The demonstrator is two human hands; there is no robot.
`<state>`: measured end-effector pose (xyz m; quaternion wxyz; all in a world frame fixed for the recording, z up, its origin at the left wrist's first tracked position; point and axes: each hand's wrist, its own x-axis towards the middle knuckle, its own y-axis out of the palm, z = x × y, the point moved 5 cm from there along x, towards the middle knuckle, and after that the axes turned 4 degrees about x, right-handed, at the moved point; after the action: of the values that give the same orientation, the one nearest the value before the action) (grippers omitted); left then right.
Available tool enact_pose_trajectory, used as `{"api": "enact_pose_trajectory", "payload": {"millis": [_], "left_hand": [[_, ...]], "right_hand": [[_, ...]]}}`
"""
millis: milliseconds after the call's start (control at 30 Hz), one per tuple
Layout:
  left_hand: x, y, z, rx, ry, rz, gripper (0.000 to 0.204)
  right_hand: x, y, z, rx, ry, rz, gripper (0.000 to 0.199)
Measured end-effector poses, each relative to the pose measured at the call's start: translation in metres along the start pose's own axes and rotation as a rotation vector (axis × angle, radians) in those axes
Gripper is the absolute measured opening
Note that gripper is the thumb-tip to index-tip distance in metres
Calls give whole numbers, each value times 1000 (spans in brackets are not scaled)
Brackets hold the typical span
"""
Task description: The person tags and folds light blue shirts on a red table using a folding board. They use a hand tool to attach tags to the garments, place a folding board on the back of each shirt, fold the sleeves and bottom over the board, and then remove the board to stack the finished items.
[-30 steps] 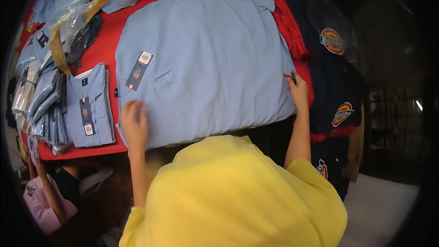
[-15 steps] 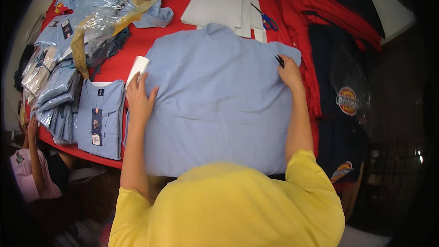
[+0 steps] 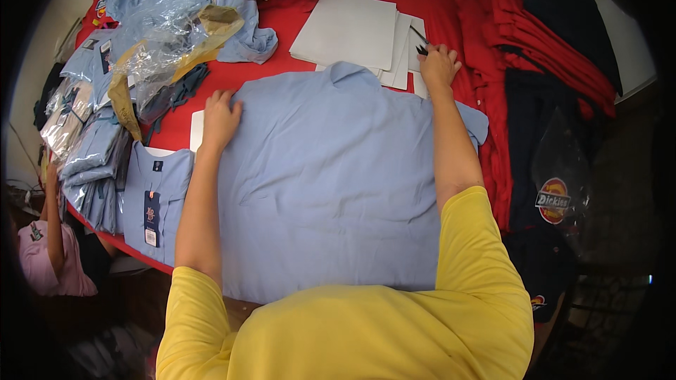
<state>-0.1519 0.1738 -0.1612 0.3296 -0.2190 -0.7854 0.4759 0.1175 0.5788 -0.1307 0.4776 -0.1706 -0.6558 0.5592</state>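
Note:
A light-blue shirt (image 3: 331, 190) lies spread out in front of me, its collar (image 3: 352, 74) toward the far side. My left hand (image 3: 222, 118) rests at the shirt's upper left edge, fingers bent and slightly apart. Beside its wrist a white card (image 3: 197, 130) is partly covered. Beyond the shirt's right shoulder, my right hand (image 3: 439, 69) is closed around small black thread snips (image 3: 422, 50), whose points stick out to the left. It is over the spot by the scissors (image 3: 418, 31), of which only a dark blade shows.
White sheets (image 3: 345, 24) are stacked beyond the collar. A folded blue shirt with a dark tag (image 3: 151, 218) lies left, near bagged garments (image 3: 95, 144) and crumpled clear plastic (image 3: 158, 42). Red (image 3: 486, 98) and navy garments (image 3: 528, 141) line the right. Another person's pink sleeve (image 3: 39, 257) shows lower left.
My right hand has moved farther away, off the shirt's right shoulder to the scissors, with the snips still in it. My left hand has slid forward along the left edge. The view has shifted.

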Motion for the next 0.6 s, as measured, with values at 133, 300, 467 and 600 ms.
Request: {"api": "enact_pose_trajectory", "payload": {"millis": [133,300,467,600], "left_hand": [[38,21,-49,-253,29,93,47],[61,23,-44,-241,-67,446,55],[68,16,-80,-362,-157,770,46],[65,9,-73,-906,-58,936,30]], "right_hand": [[11,27,-49,151,18,6,40],[3,17,-43,-4,265,101,46],[-14,-8,-40,143,188,38,38],[-75,-49,-8,253,-75,382,27]]}}
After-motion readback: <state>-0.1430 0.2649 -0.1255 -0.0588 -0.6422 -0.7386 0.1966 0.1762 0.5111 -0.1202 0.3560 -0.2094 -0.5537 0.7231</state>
